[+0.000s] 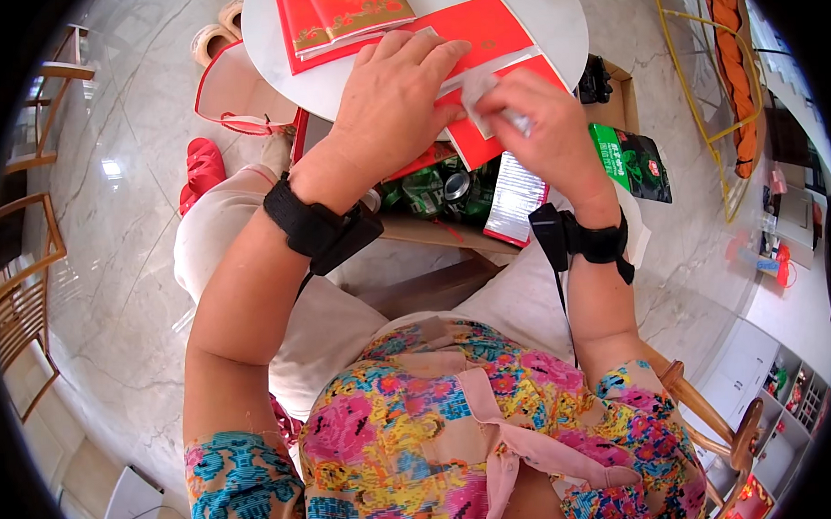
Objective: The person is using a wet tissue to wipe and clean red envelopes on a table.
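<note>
So, your left hand [396, 95] lies flat, fingers together, pressing down on the big red envelope [481, 38] at the near edge of the round white table [544, 12]. Palm covers the envelope's left part, so you can't see what's under it. Your right hand [544, 131] is curled, thumb & fingers pinching a small whitish strip [476, 88] at the envelope's flap; the strip is partly hidden by your fingers & blurred, so can't tell if it's tape, backing paper or sth else. The envelope's lower right corner hangs over the table edge, w/ your right hand on top of it.

A stack of more red envelopes [343, 15] w/ gold print sits further back on the table, cut off by the top of the view. Below the table edge, between your wrists, there's a cardboard box [433, 230] holding green packets [440, 187] & a red-silver pack [514, 197]; contents mostly hidden by your arms. A green pouch [632, 160] lies just right of your right hand. Black wrist straps [318, 224] on both forearms. A red slipper [200, 166] is on the marble floor [114, 270], left of your knee.
</note>
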Tool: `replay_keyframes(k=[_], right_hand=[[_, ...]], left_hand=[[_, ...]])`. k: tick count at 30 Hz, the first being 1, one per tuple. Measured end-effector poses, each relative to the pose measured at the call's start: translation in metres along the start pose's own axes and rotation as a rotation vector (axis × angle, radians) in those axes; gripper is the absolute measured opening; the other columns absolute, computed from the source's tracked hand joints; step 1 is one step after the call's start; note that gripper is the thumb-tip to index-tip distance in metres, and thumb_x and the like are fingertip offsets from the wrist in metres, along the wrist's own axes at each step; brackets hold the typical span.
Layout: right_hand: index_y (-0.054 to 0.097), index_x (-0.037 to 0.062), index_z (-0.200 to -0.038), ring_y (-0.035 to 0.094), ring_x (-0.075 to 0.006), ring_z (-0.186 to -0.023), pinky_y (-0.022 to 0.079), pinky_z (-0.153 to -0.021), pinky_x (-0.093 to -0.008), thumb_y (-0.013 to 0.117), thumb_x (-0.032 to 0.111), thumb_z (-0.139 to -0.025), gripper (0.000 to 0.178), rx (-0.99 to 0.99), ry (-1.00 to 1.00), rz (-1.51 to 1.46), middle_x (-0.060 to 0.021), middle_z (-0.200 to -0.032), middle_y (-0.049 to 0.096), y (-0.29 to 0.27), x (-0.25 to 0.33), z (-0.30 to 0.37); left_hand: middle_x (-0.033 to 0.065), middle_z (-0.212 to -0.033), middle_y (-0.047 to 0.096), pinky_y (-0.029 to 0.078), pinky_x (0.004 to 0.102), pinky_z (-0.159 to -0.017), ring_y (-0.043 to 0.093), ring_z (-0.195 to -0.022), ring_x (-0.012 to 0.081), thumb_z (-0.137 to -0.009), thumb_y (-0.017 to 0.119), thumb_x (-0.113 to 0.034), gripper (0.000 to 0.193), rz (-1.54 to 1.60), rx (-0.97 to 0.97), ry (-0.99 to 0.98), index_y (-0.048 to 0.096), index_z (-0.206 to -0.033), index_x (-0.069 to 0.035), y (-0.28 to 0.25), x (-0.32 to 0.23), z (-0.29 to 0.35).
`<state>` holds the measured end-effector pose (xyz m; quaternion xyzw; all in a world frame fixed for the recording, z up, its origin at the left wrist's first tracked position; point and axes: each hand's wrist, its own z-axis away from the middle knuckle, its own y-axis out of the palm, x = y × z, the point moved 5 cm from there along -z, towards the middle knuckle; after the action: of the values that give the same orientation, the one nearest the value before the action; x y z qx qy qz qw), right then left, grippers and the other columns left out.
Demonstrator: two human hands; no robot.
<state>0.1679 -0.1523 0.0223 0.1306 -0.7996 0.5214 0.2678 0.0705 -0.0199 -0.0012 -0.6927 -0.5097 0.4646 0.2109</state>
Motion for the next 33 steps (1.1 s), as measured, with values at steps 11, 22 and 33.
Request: replay_keyframes(k=[11, 22, 33], right_hand=[[0.071, 0.0063, -0.091, 0.066, -0.0316, -0.084, 0.053, -0.074, -0.0374, 0.069, 0.005, -0.081, 0.01, -0.094, 0.1, 0.212, -0.0105, -0.092, 0.067, -0.03, -0.03, 0.005], [0.072, 0.0085, -0.093, 0.067, -0.0336, -0.086, 0.054, -0.076, -0.0383, 0.071, 0.009, -0.083, 0.009, -0.207, 0.252, 0.295, -0.0105, -0.094, 0.068, -0.033, -0.043, 0.004], [0.071, 0.0074, -0.099, 0.066, -0.0345, -0.094, 0.054, -0.084, -0.0408, 0.069, 0.003, -0.083, 0.016, -0.217, 0.026, 0.203, -0.0123, -0.1, 0.069, 0.003, -0.013, -0.011]], left_hand=[[0.0122, -0.122, 0.063, 0.045, 0.0444, -0.102, 0.057, -0.117, 0.0338, -0.072, 0.084, -0.016, 0.061, 0.03, -0.023, -0.014, 0.061, -0.128, -0.01, -0.002, 0.001, -0.004], [0.0082, -0.124, 0.064, 0.046, 0.0444, -0.102, 0.056, -0.119, 0.0319, -0.071, 0.085, -0.02, 0.052, -0.055, -0.02, -0.01, 0.068, -0.118, -0.009, -0.005, 0.001, 0.0], [0.0073, -0.124, 0.06, 0.045, 0.0437, -0.099, 0.055, -0.117, 0.0303, -0.065, 0.086, -0.016, 0.052, 0.072, 0.048, 0.133, 0.065, -0.113, -0.011, 0.004, -0.019, 0.006]])
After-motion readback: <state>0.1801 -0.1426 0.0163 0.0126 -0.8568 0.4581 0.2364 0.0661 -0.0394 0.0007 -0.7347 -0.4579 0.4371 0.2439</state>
